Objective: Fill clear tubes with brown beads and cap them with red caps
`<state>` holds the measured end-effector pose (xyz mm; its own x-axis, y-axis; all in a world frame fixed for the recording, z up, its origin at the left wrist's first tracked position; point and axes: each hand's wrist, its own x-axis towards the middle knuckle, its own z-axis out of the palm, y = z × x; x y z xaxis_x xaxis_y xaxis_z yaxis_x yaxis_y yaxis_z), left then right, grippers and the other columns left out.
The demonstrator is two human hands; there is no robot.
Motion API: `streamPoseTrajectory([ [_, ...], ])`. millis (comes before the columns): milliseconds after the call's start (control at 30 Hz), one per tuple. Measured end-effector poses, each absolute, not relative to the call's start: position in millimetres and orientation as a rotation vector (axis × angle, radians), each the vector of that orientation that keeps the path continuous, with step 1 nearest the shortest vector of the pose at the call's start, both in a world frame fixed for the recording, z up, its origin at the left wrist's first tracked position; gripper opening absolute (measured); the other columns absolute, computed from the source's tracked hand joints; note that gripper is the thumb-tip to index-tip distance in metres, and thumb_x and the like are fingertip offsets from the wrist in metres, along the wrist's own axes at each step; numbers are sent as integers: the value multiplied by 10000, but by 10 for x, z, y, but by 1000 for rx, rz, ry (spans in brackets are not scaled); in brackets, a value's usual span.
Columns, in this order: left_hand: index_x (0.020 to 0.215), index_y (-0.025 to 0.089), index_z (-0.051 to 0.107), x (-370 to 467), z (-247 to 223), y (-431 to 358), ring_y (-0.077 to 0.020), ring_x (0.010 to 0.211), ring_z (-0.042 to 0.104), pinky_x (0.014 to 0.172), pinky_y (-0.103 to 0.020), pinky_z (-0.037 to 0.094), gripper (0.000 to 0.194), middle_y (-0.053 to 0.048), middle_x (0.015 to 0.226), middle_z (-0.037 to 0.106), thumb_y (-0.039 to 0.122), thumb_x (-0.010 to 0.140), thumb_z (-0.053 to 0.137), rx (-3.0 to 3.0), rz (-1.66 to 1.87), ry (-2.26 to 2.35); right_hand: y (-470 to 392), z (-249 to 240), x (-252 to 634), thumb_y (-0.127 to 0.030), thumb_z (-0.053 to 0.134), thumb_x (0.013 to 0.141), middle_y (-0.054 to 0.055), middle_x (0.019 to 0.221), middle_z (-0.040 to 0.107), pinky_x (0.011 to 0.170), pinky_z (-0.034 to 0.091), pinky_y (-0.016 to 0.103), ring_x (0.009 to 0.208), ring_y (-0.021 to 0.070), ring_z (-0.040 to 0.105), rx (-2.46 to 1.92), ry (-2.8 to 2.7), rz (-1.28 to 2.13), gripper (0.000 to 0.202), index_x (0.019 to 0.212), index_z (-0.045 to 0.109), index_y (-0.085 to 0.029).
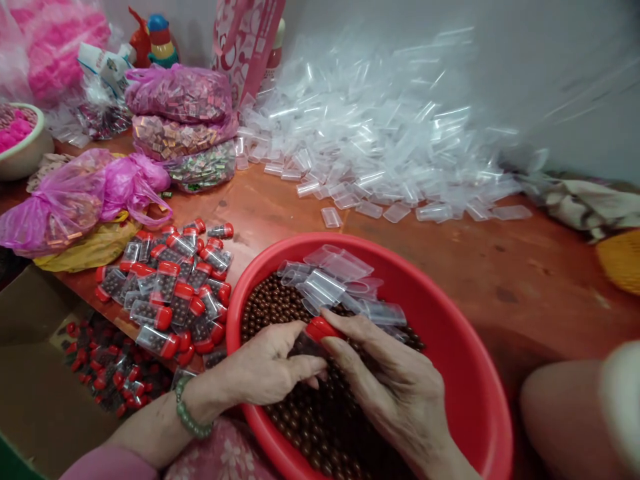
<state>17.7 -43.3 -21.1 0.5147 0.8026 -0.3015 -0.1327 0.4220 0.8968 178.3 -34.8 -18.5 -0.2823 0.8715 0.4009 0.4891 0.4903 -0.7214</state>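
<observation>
Over a red basin my two hands meet at one small clear plastic case with a red cap. My left hand, with a green bead bracelet at its wrist, grips the clear body. The thumb and forefinger of my right hand close on the red cap. Dark contents in the case are partly hidden by my fingers. Brown beads fill the basin's lower part below my hands. Several clear empty sleeves lie on the beads at the far side.
Filled red-capped cases are heaped left of the basin, with more in a cardboard box below. A large pile of clear sleeves lies at the back. Pink bags stand back left. A person's knee is at right.
</observation>
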Motion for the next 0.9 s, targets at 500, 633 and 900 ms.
streamPoseTrajectory([
  [500,799,130,532,139,-232,-429,-71,587,465,581,-204,407,290,21,693,512,394,787,650,835,680,733,-403,-206,1796,-389,602,891,64,892,681,657,583,317,762,196,680,-1037,-2037,561,309,1137,570,-203],
  [633,768,146,510,150,-238,-427,-82,596,502,570,-208,409,380,17,685,527,471,730,703,673,663,753,-384,-251,1776,-604,601,809,168,1003,642,705,579,429,885,297,657,-990,-2284,221,729,1306,427,-99],
  [900,784,131,558,172,-235,-406,-76,614,528,637,-213,436,441,22,674,571,442,619,825,483,681,675,-342,-263,1721,-353,588,826,155,935,620,708,531,397,812,260,613,-920,-2373,-146,596,1297,421,-29],
])
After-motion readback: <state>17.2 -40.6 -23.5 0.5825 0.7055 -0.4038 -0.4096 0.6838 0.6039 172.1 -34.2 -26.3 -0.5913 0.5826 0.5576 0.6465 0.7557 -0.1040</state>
